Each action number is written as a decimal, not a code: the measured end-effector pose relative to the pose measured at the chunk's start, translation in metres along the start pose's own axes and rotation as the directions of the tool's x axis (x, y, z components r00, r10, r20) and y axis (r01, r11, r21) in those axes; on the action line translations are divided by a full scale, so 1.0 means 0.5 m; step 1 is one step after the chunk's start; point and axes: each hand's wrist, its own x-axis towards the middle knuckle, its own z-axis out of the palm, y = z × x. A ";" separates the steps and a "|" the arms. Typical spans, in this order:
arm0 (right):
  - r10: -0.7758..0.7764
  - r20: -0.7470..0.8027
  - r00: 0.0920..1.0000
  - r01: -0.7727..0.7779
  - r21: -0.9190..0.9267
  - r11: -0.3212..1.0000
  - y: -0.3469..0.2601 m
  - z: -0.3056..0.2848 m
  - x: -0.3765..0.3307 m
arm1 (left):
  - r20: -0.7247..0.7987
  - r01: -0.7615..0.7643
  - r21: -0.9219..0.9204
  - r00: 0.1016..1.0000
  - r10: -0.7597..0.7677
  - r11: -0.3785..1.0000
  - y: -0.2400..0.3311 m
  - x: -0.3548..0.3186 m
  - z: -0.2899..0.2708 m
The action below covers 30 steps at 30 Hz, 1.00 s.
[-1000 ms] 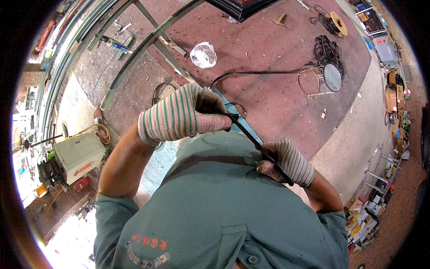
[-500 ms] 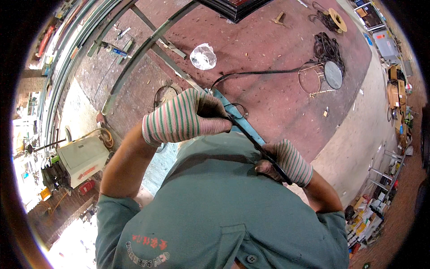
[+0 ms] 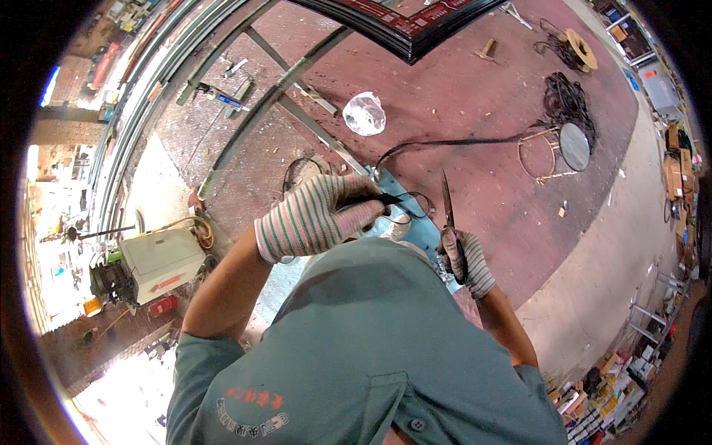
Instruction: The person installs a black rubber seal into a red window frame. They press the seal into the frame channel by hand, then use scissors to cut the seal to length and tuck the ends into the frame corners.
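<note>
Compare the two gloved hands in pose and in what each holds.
The left hand is raised in front of the chest, pinching the end of a thin black cable; the right hand sits lower by the side, gripping scissors with their blades pointing up. Both wear striped knit gloves.

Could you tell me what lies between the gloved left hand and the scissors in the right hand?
In the head view, between the left hand and the scissors in the right hand lie a thin black cable loop and a blue sheet.

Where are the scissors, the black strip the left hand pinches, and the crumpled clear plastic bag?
Metal scissors [image 3: 447, 215], head view, on the blades.
Thin black strip [image 3: 378, 199], head view, on the end at the left glove's fingertips.
Crumpled clear plastic bag [image 3: 364, 113], head view, on its middle.
</note>
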 end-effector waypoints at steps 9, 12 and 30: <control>-0.157 0.013 0.987 0.158 -0.058 0.986 -0.059 0.145 0.051 | -0.068 -0.117 -0.300 0.993 0.101 0.947 -0.073 -0.105 -0.010; -0.305 0.094 0.948 0.301 0.051 0.952 -0.093 0.243 0.045 | -0.103 -0.173 -0.379 0.984 0.145 0.909 -0.114 -0.171 -0.022; 0.087 0.906 0.413 0.325 -0.236 0.916 -0.249 1.041 0.048 | -0.951 -0.921 -0.244 0.289 0.113 0.303 -0.500 -0.867 -0.484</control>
